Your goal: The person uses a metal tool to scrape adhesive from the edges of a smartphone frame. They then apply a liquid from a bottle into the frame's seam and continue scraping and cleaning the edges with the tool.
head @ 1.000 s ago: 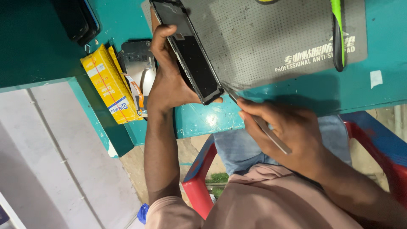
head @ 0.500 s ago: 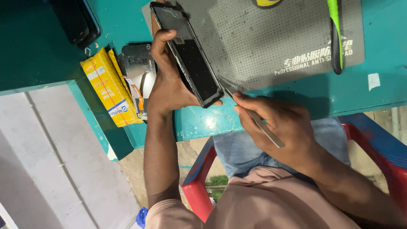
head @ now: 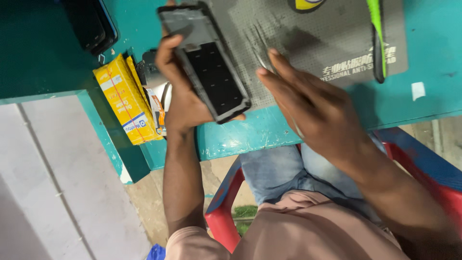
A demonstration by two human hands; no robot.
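left hand (head: 180, 96): gripping a phone (head: 206, 62) by its long edges, thumb side on the lower edge, fingertips curling over the far edge; holding it tilted, raised over the near edge of the mat, dark inner face turned up, frame pale at the top end.

phone: sitting in the left hand, above the left part of the mat and the table edge; lower corner overhanging the teal surface.

right hand (head: 313, 103): hovering over the mat just right of the phone, fingers extended and close together, pinching thin metal tweezers (head: 260, 55); tweezer tips pointing toward the far side of the mat, apart from the phone. how tightly the tweezers are being pressed, cannot tell.

mat (head: 308, 29): grey, gridded, lying flat on the teal table (head: 433, 58), pale lettering near its right end.

green tool (head: 376, 33): long, green and black, lying across the right end of the mat.

yellow box (head: 126, 98): lying on the table left of the left hand, beside small parts partly hidden by the wrist.

dark phones (head: 91, 24): stacked at the far left of the table, well apart from both hands.

red chair (head: 224, 212): showing under the person's lap, below the table edge.
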